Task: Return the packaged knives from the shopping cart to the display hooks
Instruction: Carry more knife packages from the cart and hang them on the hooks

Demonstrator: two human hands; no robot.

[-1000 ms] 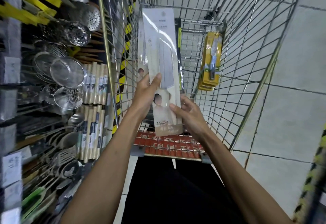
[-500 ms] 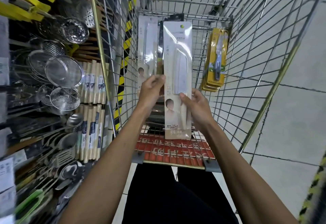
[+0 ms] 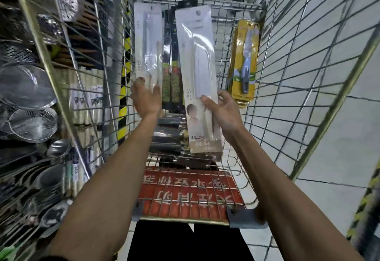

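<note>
My right hand (image 3: 222, 109) pinches a long white packaged knife (image 3: 197, 71) by its lower half and holds it upright over the shopping cart (image 3: 298, 59). My left hand (image 3: 147, 98) reaches with spread fingers to a second white packaged knife (image 3: 148, 44) that leans on the cart's far left side; its fingertips touch the pack's lower end. Dark packaged knives (image 3: 171, 69) stand between the two white packs. A yellow packaged knife (image 3: 244, 61) leans against the cart's far right wall. More dark packs (image 3: 170, 137) lie flat on the cart floor.
A display rack (image 3: 30, 96) with metal strainers, ladles and boxed utensils fills the left side, close to the cart's wire wall. A red child-seat flap (image 3: 191, 190) with white characters lies at the cart's near end. Grey tiled floor (image 3: 339, 116) is on the right.
My left hand let go of the white pack and moved left to the second white pack in the cart. My right hand now holds the first pack alone, shifted right.
</note>
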